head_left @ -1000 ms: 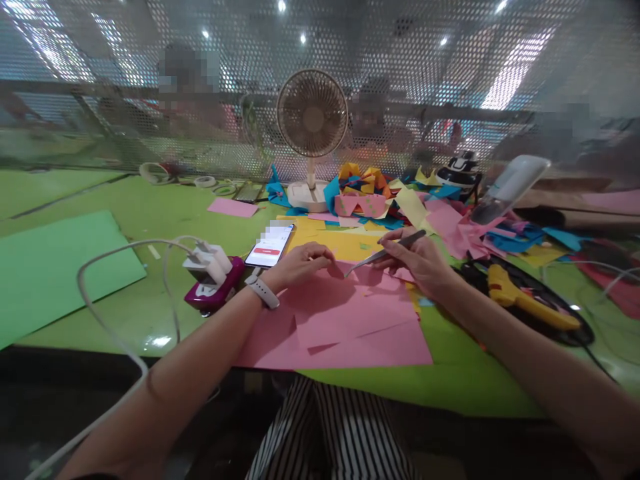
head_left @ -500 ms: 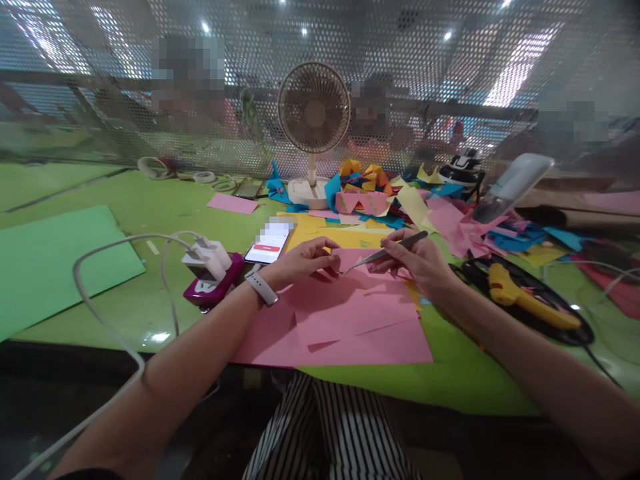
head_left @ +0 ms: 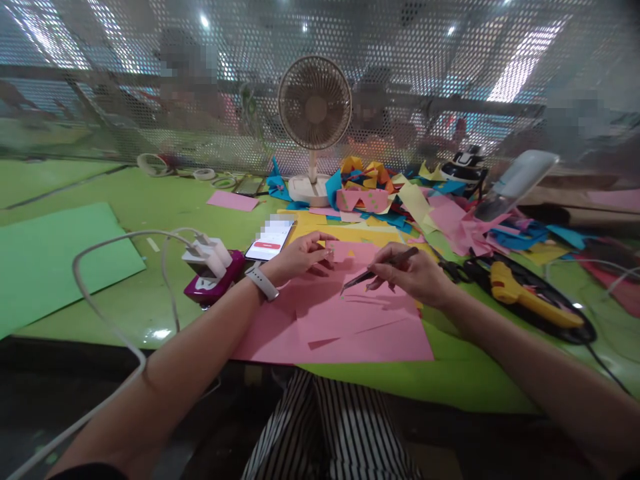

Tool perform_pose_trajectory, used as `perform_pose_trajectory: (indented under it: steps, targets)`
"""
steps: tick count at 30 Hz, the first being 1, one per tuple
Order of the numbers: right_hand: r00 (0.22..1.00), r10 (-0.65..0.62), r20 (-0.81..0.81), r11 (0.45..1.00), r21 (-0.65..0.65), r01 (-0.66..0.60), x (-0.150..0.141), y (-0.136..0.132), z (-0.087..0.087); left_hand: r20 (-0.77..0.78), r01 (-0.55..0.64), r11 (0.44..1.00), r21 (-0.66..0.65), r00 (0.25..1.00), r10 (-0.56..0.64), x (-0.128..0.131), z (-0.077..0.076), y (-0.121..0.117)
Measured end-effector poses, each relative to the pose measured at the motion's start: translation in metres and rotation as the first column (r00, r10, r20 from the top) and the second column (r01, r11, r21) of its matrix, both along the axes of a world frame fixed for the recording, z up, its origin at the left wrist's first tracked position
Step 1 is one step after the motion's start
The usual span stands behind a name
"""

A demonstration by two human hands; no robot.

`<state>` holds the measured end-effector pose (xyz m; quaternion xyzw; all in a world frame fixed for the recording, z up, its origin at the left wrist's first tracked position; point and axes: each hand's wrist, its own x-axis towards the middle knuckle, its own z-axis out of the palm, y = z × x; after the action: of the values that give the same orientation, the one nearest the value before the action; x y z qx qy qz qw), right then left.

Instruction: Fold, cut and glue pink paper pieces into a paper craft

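Note:
My right hand (head_left: 413,275) is closed around dark tweezers (head_left: 370,272). Their tip points down and left, just above the pink paper (head_left: 360,333), by a tiny greenish speck. To the left, my left hand (head_left: 303,257), with a pale watch strap at the wrist, has its fingers apart by the edge of a smaller pink piece (head_left: 360,250). A tiny yellow triangle (head_left: 351,253) lies on that piece. Whether the left fingertips touch the paper is hard to tell. A thin pink sliver lies under the right hand.
A lit phone (head_left: 270,240) and a purple power block (head_left: 210,288) with white chargers and cable stand left. Scissors (head_left: 454,268) and a yellow glue gun (head_left: 530,293) lie right. Behind are a fan (head_left: 315,107) and heaped coloured paper (head_left: 450,217). Green paper (head_left: 65,260) lies far left.
The tweezers' tip has moved from beside my left fingertips down toward me, over the lower pink paper. My left fingers have spread apart. The scissors and the yellow triangle have come into sight.

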<state>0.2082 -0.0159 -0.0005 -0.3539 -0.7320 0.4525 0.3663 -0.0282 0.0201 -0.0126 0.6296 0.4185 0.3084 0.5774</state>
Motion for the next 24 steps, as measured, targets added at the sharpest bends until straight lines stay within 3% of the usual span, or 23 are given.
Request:
perform_pose_trajectory:
  steps: [6,15,21,24]
  targets:
    - [0.981,0.065,0.183,0.987,0.133,-0.09,0.0,-0.011,0.007,-0.019,-0.026,0.999,-0.024,1.0,0.025,0.001,-0.003,0.001]
    - [0.962,0.109,0.251,0.953,0.247,-0.173,0.001,-0.02,0.007,-0.006,-0.033,0.999,-0.041,0.999,0.032,0.003,-0.001,-0.002]
    - [0.965,0.076,0.25,0.964,0.228,-0.135,-0.001,-0.021,0.006,0.004,-0.026,0.998,-0.057,1.0,0.027,0.003,0.0,-0.002]
    - [0.985,0.037,0.17,0.987,0.147,-0.062,-0.001,-0.017,0.006,0.015,-0.008,0.998,-0.056,1.0,0.009,0.002,-0.001,-0.001]
